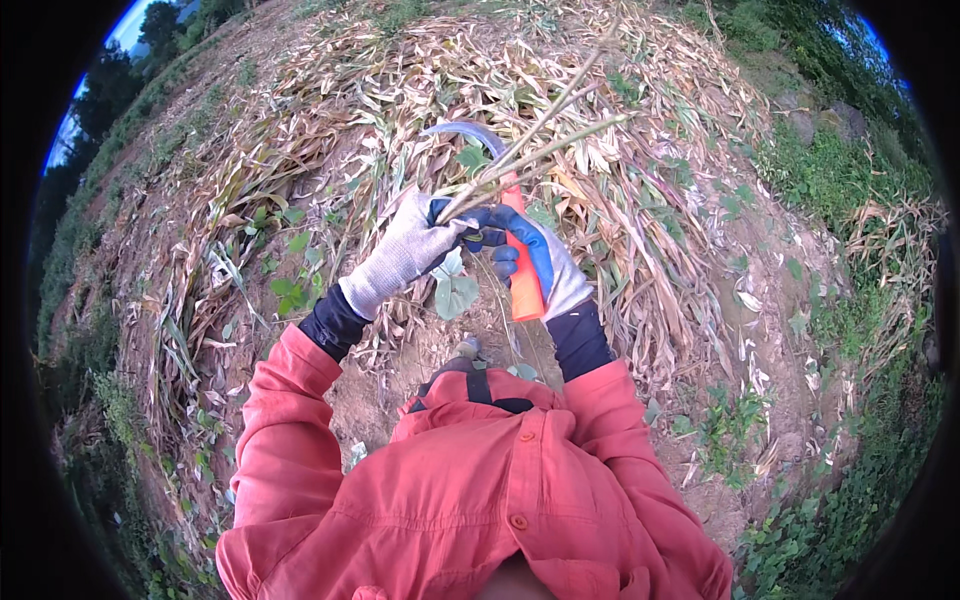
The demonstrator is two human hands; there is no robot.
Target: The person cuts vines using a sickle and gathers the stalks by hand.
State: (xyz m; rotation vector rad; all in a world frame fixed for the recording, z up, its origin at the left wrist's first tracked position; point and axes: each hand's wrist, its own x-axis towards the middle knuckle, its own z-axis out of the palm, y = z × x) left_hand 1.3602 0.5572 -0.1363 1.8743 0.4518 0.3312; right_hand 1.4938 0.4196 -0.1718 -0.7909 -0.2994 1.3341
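My left hand [409, 244], in a white knit glove with a blue coated palm, grips a few thin, dry plant stems [525, 142]. Their long ends slant away up and to the right. A sickle [528, 289] with an orange handle is in my right hand [551, 259], which wears a matching glove. Its curved grey blade [472, 131] arcs to the left beyond both hands, and the stems cross in front of part of the sickle. The fingers of the two hands meet or nearly meet. Below them is a pale green leaf [456, 296]; its attachment cannot be told.
Cut, dry maize stalks and leaves [315, 142] lie in a broad layer over bare soil [360, 420]. Small green plants [289, 292] grow at the left. Denser green growth [810, 161] and several stones [847, 120] border the right side. A shoe [466, 349] shows below my hands.
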